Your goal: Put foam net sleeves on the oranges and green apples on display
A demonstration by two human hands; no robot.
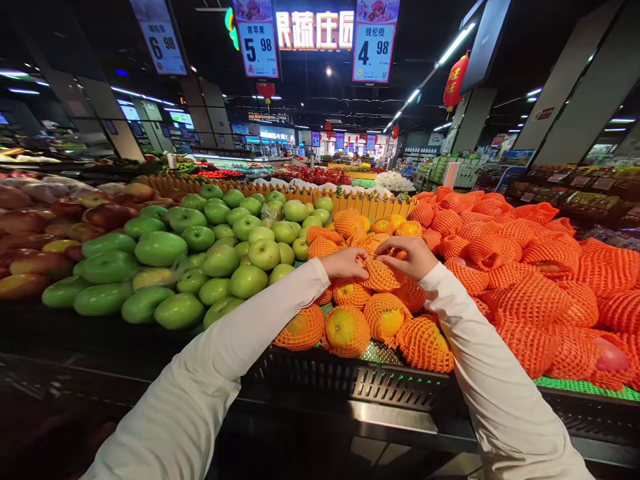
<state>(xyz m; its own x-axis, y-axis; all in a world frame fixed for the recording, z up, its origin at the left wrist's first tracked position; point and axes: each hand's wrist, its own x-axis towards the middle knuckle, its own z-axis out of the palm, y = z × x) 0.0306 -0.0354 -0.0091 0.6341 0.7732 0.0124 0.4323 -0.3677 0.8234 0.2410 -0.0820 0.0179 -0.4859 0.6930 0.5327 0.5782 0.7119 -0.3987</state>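
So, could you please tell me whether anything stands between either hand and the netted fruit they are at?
Nothing visible does: the left hand and right hand both have their fingertips right at the netted fruit. Other netted oranges lie around it, none between.

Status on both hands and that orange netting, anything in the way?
Left hand and right hand at the orange netting. Contents not clearly visible. Netted oranges crowd close around; no obstruction seen.
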